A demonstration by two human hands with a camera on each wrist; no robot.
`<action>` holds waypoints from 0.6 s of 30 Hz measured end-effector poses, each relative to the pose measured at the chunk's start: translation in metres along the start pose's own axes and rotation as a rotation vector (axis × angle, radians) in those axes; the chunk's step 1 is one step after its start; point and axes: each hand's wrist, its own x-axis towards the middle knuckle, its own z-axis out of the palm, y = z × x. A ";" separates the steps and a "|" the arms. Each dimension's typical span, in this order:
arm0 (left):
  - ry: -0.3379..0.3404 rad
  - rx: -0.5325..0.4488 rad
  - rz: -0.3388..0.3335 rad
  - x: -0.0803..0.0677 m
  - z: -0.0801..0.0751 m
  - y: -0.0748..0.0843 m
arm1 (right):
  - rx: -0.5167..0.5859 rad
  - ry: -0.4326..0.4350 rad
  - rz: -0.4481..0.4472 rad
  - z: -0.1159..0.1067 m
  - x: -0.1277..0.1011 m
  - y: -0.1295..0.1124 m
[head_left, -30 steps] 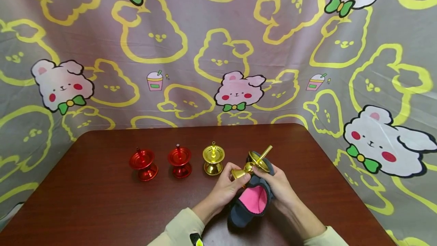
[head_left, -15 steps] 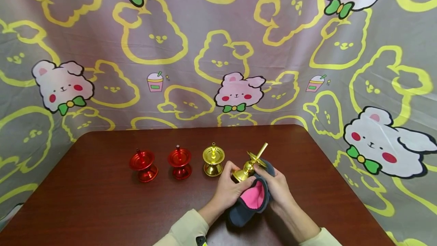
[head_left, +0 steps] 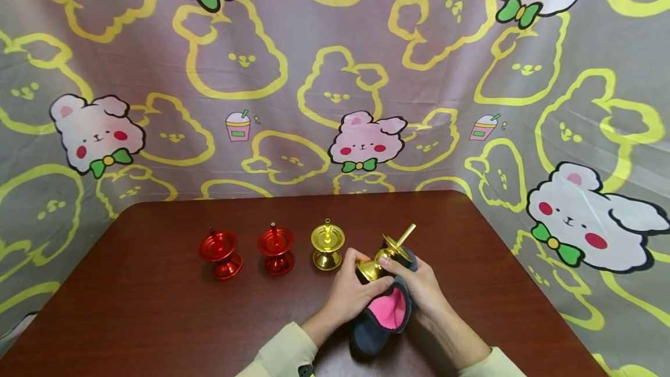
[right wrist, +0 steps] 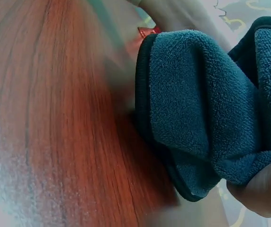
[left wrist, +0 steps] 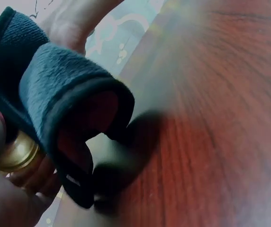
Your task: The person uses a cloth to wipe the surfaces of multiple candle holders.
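A shiny gold candle holder [head_left: 370,270] with a dish and thin upright tube is held tilted, its tube pointing up and right. My left hand [head_left: 348,290] grips its flared base; gold metal [left wrist: 19,153] also shows between the fingers in the left wrist view. My right hand [head_left: 426,287] holds a dark grey-blue cloth [head_left: 371,330] around the holder's far side, its thumb pressing the stem below the dish. The cloth hangs folded beneath, showing a pink inner side [head_left: 389,310]. In the right wrist view the fuzzy cloth [right wrist: 183,90] hides most of the holder.
Left of my hands, a second gold candle holder [head_left: 327,243] and two red ones [head_left: 275,249] [head_left: 220,253] stand upright in a row on the brown wooden table [head_left: 157,307]. A cartoon-printed curtain [head_left: 293,86] hangs behind and beside the table.
The gold candle holder rocks in my hands: it swung a little more upright, then tipped back to the right. My left hand has shifted slightly right with its base. The standing holders stay put.
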 end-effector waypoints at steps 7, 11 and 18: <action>-0.243 -0.482 -0.188 0.001 -0.015 0.000 | 0.016 -0.013 0.004 -0.005 0.000 -0.006; -0.367 -0.637 -0.279 0.002 -0.023 -0.003 | 0.021 -0.038 -0.004 -0.006 -0.002 -0.010; -0.310 -0.635 -0.207 0.003 -0.019 -0.001 | 0.046 -0.003 -0.037 -0.001 -0.003 -0.012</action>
